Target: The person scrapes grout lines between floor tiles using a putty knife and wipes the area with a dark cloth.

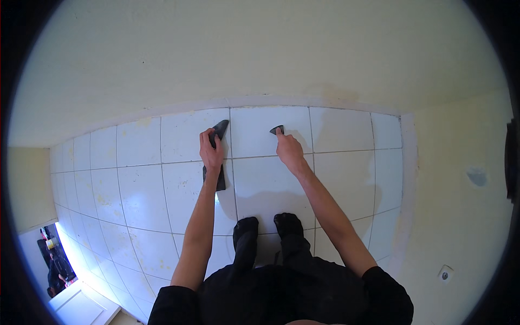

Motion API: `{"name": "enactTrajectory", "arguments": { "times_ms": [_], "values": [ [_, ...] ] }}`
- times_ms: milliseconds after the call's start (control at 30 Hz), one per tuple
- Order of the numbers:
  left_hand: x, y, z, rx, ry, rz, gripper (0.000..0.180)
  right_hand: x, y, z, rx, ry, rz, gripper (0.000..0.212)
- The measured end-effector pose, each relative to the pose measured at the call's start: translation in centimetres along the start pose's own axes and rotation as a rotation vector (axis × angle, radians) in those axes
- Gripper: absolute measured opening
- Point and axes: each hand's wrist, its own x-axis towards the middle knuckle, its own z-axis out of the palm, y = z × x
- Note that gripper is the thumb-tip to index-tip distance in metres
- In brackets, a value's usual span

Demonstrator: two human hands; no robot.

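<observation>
My left hand (210, 149) is closed around a long black thing (220, 130) whose kind I cannot make out. It tapers to a rounded tip above the fingers, and a dark flat part (220, 181) shows below by the wrist. My right hand (291, 150) grips a small scraper (277, 129) with a dark, flared blade, its handle hidden in the fist. The blade is low over or on a white floor tile, short of the wall; contact cannot be made out. Both hands are over the white tiled floor (271, 179), apart from each other.
A cream wall (260, 54) rises beyond the tiles, and another wall (455, 227) stands on the right with a small socket (446, 274). Yellowish specks mark tiles at the left. My black-clad feet (246, 226) are below the hands. A white door (81, 306) is at the lower left.
</observation>
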Motion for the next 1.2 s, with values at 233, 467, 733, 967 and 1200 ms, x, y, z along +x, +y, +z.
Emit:
{"name": "enactTrajectory", "arguments": {
  "times_ms": [233,467,733,967,1200],
  "values": [
    [0.0,0.8,-0.2,-0.012,-0.051,-0.121,0.022,-0.4,1.0,0.9,0.045,0.059,-0.041,0.052],
    [-0.2,0.5,0.0,-0.013,-0.047,-0.124,0.023,-3.6,4.5,1.0,0.039,0.064,0.057,0.055],
    [-0.1,0.4,0.2,0.005,-0.047,-0.123,0.022,-3.1,4.9,0.5,0.054,0.032,0.080,0.055],
    [-0.2,0.4,0.0,0.000,-0.047,-0.126,0.023,-2.9,4.6,0.0,0.043,0.043,0.070,0.055],
    [0.0,0.3,0.2,0.015,-0.039,-0.098,0.023,-3.0,4.3,1.6,0.084,0.039,-0.058,0.057]
  ]
}}
